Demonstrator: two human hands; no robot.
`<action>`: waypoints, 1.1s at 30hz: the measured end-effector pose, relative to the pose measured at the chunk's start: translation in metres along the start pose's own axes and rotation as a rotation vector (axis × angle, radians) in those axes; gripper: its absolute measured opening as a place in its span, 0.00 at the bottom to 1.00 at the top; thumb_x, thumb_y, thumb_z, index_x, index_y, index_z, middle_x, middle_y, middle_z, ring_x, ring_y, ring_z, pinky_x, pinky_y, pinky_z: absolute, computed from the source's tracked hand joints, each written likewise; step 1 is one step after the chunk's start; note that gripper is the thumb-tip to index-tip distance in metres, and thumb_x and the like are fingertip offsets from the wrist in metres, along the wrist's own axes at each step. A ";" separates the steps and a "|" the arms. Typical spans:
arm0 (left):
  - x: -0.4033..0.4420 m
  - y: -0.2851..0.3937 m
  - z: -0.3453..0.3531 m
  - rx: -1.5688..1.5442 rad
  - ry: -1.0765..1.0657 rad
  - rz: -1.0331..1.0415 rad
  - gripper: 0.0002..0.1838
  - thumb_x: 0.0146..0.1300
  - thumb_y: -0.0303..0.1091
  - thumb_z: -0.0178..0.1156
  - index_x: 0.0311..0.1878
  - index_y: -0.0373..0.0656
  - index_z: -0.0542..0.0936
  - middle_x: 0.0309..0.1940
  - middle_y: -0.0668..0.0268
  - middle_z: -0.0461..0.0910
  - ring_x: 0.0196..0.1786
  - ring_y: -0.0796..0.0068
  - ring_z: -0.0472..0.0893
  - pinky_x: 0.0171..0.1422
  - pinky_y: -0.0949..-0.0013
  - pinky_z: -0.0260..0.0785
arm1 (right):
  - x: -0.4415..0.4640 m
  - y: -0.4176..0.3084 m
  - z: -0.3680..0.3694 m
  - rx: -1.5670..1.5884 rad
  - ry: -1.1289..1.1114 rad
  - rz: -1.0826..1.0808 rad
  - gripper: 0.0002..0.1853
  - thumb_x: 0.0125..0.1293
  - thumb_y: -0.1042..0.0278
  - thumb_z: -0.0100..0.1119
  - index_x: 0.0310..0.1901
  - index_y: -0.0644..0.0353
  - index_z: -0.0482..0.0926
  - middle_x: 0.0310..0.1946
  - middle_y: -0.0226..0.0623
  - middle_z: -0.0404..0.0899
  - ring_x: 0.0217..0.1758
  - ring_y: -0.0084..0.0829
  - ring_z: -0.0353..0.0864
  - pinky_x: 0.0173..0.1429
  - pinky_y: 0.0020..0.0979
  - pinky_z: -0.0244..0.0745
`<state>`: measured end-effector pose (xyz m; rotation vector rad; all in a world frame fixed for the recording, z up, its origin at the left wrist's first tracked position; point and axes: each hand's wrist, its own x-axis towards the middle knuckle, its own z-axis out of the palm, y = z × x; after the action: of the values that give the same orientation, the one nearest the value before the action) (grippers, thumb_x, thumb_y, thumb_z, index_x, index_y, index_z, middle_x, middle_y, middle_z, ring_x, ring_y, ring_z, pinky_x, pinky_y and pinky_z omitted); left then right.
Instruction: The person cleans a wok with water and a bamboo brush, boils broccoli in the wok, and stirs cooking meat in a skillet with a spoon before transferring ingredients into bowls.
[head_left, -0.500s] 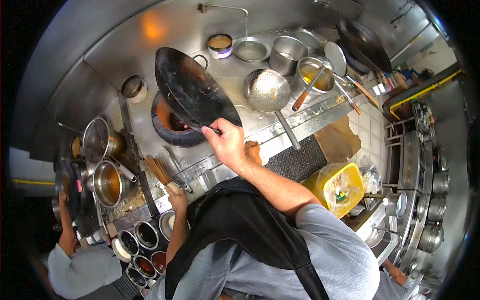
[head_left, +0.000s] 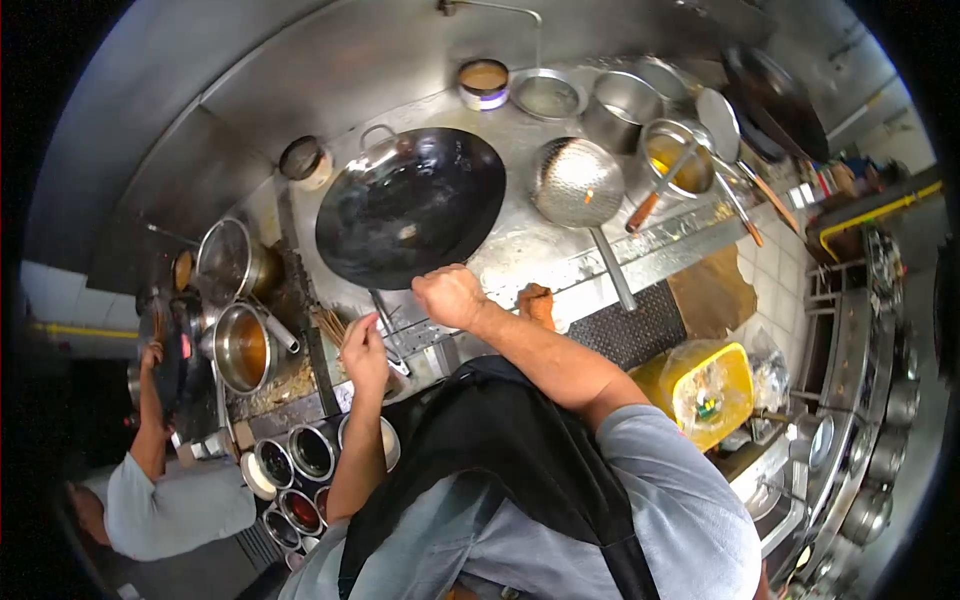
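- At far left, there is one co-worker [head_left: 180, 505], apart from you. Nearer are two pots: one carries a strainer [head_left: 222, 258], the other holds brown-orange liquid [head_left: 247, 350].
- Below them I count at least five round containers [head_left: 312, 454]; your sleeve and arm may hide others.
- One brush [head_left: 327, 322] shows its bristles beside your left hand [head_left: 366, 358]. This hand has moved up toward the wok. Its fingers are raised and partly bent; I cannot tell if it still grips the brush.
- One wok [head_left: 410, 205] is in the middle, just beyond your hands. A moment ago it stood steeply tilted; now it lies lower, its inside facing up, and it hides the burner. So its inner surface is now well exposed.
- Your right hand [head_left: 448, 296] is closed at its near edge, seemingly around the handle.
- One perforated ladle [head_left: 577, 182] lies to the right.
- Farther right, there are three wooden-handled tools [head_left: 645, 212], one pot with yellow liquid [head_left: 690, 176] and one yellow bin [head_left: 735, 400].
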<state>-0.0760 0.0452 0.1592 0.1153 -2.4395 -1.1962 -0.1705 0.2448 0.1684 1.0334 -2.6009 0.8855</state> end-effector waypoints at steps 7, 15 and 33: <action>0.057 0.058 0.072 0.079 -0.202 0.066 0.09 0.61 0.27 0.61 0.44 0.38 0.84 0.40 0.54 0.84 0.42 0.57 0.84 0.49 0.61 0.75 | -0.010 0.026 -0.011 0.272 0.308 0.174 0.09 0.53 0.73 0.68 0.37 0.61 0.82 0.42 0.47 0.80 0.52 0.47 0.78 0.56 0.40 0.75; 0.060 0.050 0.118 0.394 -0.273 0.199 0.08 0.58 0.35 0.67 0.31 0.41 0.82 0.28 0.56 0.83 0.33 0.53 0.81 0.42 0.54 0.70 | -0.138 0.287 -0.145 1.016 1.067 1.362 0.14 0.62 0.67 0.67 0.43 0.61 0.74 0.34 0.41 0.77 0.35 0.36 0.76 0.44 0.47 0.74; 0.002 0.081 0.115 0.252 0.084 -0.150 0.11 0.57 0.19 0.60 0.44 0.39 0.82 0.48 0.54 0.80 0.53 0.53 0.79 0.61 0.58 0.69 | -0.018 0.454 -0.122 -0.181 0.003 0.896 0.15 0.60 0.69 0.55 0.46 0.68 0.76 0.28 0.48 0.83 0.26 0.32 0.85 0.26 0.33 0.76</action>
<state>-0.1153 0.1802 0.1602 0.4200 -2.5321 -0.9163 -0.4691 0.5892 0.0514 -0.2412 -3.0535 0.7475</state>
